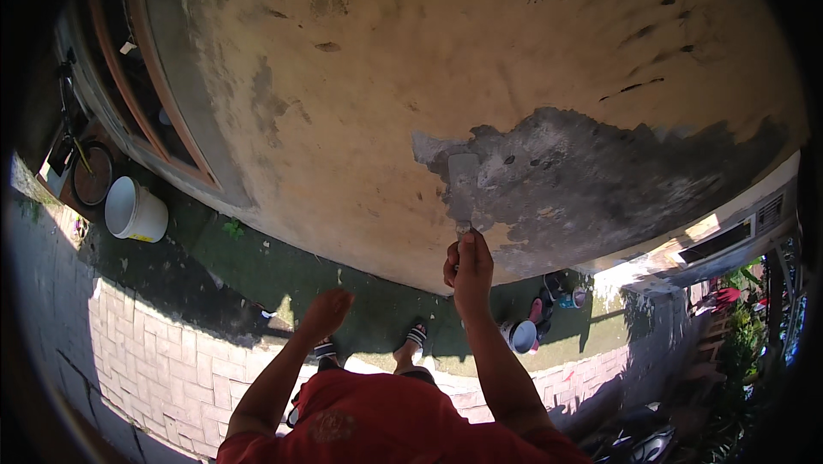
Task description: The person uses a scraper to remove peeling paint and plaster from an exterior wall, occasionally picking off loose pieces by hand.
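My right hand (469, 269) is raised to the wall and closed around the handle of a scraper (464, 183). Its flat grey blade points up and lies against the left part of a dark grey patch (574, 174), where the yellowish paint is gone. The patch has a ragged edge and lighter smears. My left hand (327, 312) hangs low in front of the wall, its fingers curled, with nothing visible in it. The wall (334, 130) is stained and scuffed around the patch.
A white bucket (135, 210) and a bicycle (90, 174) stand at the left, below a wooden-framed window (141, 61). At the right, a smaller pail (519, 335) sits beside dark and pink items. Green-painted ground (249, 271) meets pale paving (163, 335). Plants grow far right.
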Motion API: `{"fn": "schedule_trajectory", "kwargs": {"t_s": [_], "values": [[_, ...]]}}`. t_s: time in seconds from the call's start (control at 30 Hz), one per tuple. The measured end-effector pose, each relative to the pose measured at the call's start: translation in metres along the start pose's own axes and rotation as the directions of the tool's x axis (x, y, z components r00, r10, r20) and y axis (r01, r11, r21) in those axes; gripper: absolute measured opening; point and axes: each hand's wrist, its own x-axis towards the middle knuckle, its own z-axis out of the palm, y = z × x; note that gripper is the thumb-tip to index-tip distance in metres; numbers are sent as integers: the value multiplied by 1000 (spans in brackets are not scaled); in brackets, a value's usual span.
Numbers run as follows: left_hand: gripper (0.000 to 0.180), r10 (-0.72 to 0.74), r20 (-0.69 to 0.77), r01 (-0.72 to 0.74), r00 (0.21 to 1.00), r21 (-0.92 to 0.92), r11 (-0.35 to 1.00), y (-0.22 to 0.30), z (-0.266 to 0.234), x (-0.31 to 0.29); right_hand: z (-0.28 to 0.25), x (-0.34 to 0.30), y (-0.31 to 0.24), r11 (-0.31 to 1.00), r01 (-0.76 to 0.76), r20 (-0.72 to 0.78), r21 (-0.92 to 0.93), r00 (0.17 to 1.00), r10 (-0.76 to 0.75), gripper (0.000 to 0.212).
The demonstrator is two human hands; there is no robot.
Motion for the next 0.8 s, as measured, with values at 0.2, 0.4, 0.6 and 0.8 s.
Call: {"fn": "schedule_trajectory", "kwargs": {"t_s": [0.2,0.4,0.6,0.8], "values": [[24,-79,23,79,997,7,997,-20,8,-14,16,13,-17,997,31,-39,-67,999,-33,29],[21,-25,9,25,1000,-6,1000,-10,8,-10,-9,10,1,994,69,-27,-82,997,-71,30],[20,77,78,-84,994,92,992,-50,14,-20,-2,7,-4,990,31,-45,-139,998,-38,32],[35,-371,66,358,926,150,921,-182,2,-72,-2,15,-7,979,140,-3,-145,990,-142,32]]}}
